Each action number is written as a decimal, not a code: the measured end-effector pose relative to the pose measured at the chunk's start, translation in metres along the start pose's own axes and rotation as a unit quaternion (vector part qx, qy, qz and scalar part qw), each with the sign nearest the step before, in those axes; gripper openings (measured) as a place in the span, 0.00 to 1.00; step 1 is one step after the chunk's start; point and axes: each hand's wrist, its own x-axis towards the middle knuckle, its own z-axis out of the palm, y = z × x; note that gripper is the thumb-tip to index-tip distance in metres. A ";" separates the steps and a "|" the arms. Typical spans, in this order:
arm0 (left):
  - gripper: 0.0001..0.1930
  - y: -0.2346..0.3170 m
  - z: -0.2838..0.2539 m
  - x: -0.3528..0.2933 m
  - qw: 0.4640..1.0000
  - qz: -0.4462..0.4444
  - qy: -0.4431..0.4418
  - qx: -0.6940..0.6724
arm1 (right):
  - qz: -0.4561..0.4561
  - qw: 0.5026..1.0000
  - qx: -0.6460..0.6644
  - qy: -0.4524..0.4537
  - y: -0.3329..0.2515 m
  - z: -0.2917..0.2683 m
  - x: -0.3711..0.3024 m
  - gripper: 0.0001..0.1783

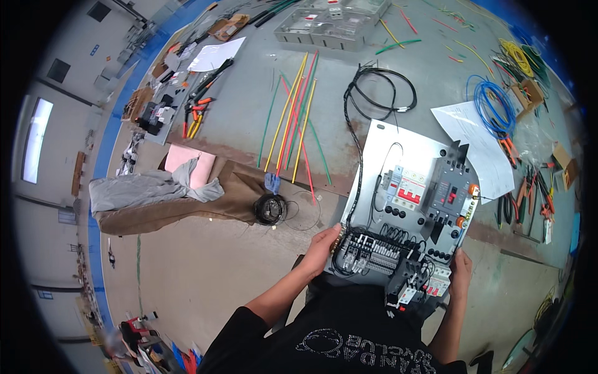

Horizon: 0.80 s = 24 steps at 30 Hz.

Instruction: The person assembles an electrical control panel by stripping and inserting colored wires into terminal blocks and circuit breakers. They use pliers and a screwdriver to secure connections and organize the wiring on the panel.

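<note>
Between my hands is a white metal mounting plate (384, 143) carrying electrical parts, its far end over the table edge and its near end against my body. My left hand (325, 248) is closed on the plate's left edge, beside a black cable harness (355, 146). The right edge is gripped by my right hand (461, 273), its fingers partly hidden. A breaker with red levers (408, 192) and a larger dark grey breaker (448, 190) are mounted on the plate. Nearer me sit a row of terminal blocks (377, 254) and black contactors (408, 274) with looped black wires.
The grey table (261, 112) holds red, yellow and green tubes (293, 118), a coiled black cable (411, 90), blue wire (492, 106), paper (479, 153), pliers (197, 118) and a clear plastic case (321, 34). Left of me, clothing (174, 202) and a black wire coil (270, 209) lie together.
</note>
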 end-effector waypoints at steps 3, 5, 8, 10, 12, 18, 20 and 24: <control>0.22 -0.002 -0.003 -0.001 1.000 0.000 0.005 0.002 | -0.017 0.999 0.032 0.012 0.001 0.012 0.011 0.20; 0.23 -0.003 -0.005 -0.001 1.000 0.002 0.003 0.017 | -0.015 1.000 0.023 0.008 -0.002 0.009 0.010 0.19; 0.22 0.002 -0.009 0.001 1.000 0.003 -0.001 0.030 | -0.026 0.999 0.023 -0.001 0.003 0.004 0.010 0.19; 0.23 0.016 -0.013 -0.001 0.998 0.011 0.009 0.060 | -0.032 0.999 0.036 -0.009 0.004 0.002 0.010 0.19; 0.24 0.026 -0.020 -0.003 0.996 0.021 0.020 0.080 | -0.038 0.998 0.046 -0.004 0.003 0.007 0.009 0.19; 0.23 0.056 -0.029 -0.004 0.984 0.101 0.104 0.107 | -0.027 0.999 0.043 0.008 0.002 0.011 0.009 0.20; 0.21 0.065 -0.040 0.000 0.972 0.147 0.127 0.130 | -0.023 0.998 0.052 0.012 0.003 0.012 0.009 0.20; 0.14 0.116 -0.060 0.015 0.909 0.290 0.205 0.220 | -0.025 0.998 0.064 0.013 0.020 -0.004 0.017 0.21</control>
